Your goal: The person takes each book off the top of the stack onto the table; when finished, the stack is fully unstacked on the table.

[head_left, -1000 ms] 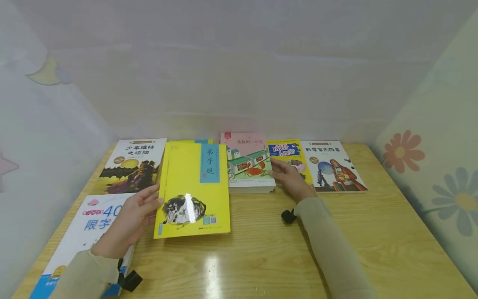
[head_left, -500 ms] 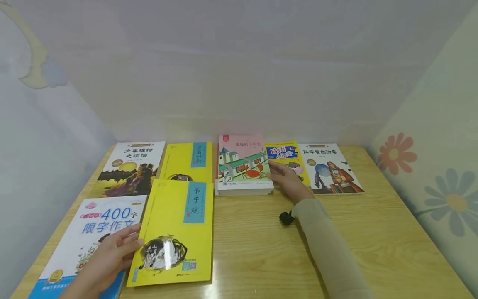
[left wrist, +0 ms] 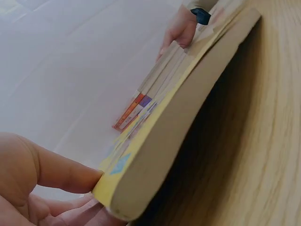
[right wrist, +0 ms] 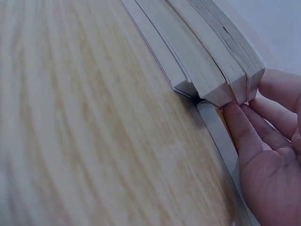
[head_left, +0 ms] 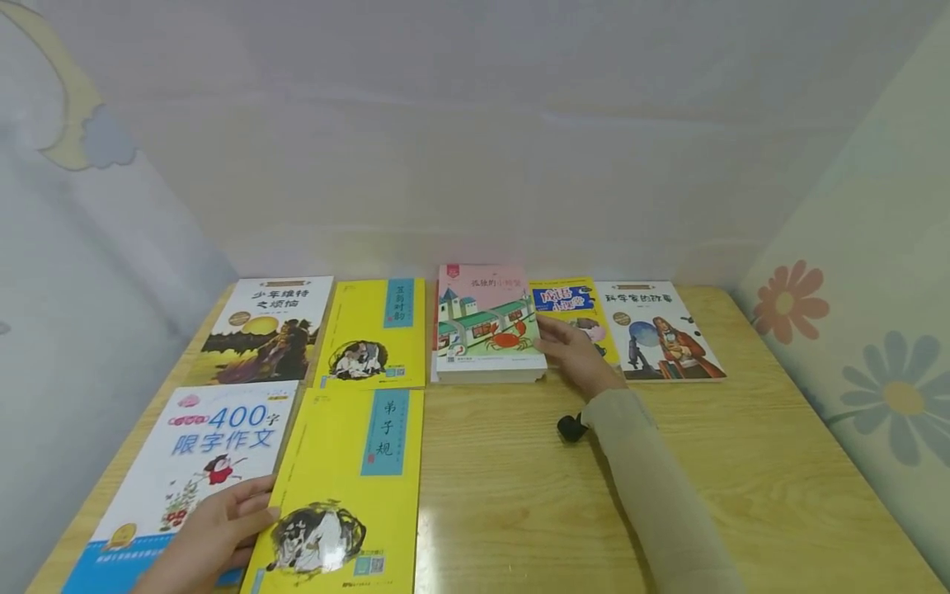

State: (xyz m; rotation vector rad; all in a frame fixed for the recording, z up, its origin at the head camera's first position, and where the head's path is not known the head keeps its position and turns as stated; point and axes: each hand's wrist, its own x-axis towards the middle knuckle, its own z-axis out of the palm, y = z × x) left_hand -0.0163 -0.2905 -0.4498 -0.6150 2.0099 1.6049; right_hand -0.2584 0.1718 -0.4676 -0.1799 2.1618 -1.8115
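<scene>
My left hand [head_left: 256, 516] pinches the left edge of a yellow book [head_left: 341, 487] with a teal title strip, near the table's front left. In the left wrist view the thumb [left wrist: 61, 174] lies on the cover's corner and the fingers [left wrist: 70, 212] are under it, with the yellow book [left wrist: 188, 117] slightly raised off the wood. My right hand [head_left: 555, 340] rests with straight fingers against the right side of a stack of books [head_left: 486, 322] topped by a pink cover. In the right wrist view the fingertips [right wrist: 235, 117] touch the stack's edge [right wrist: 216, 70].
On the wooden table [head_left: 519, 495] lie a white "400" book [head_left: 200, 454], a sunset-cover book [head_left: 270, 326], a second yellow book [head_left: 374, 330], a yellow-blue book [head_left: 567, 299] and a scientist-cover book [head_left: 660, 330]. Walls close the back and both sides.
My left hand has drawn the yellow book toward the front edge and leftward, uncovering the second yellow book behind it. The right hand has stayed at the stack.
</scene>
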